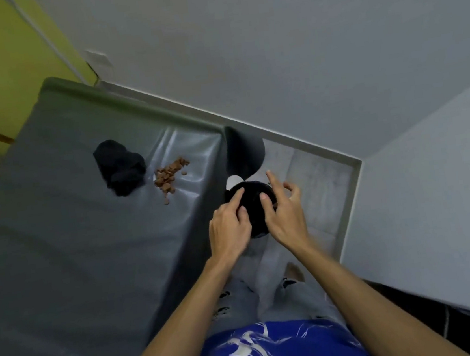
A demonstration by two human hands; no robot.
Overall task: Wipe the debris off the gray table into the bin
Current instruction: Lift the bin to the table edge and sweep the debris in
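Head view. Debris (170,175) lies in a loose pile on the gray surface (71,227), near its right edge. Black cloth (120,166) just beside the pile, untouched. Bin (256,204) is off that edge and lower down; cannot tell whether it rests on the floor (317,185). Left hand (229,228): fingers curled on the bin's rim. Right hand (284,216): thumb on the bin, fingers spread and slack. Judgement: bin is being positioned under the edge to catch the sweep.

Your gray table (74,256) wears a glossy, wrinkled cover. On it lies a crumpled black cloth (121,166), and just to its right a small heap of brown debris (168,175). Past the table's edge, the bin (255,193) sits over the pale floor (316,197).
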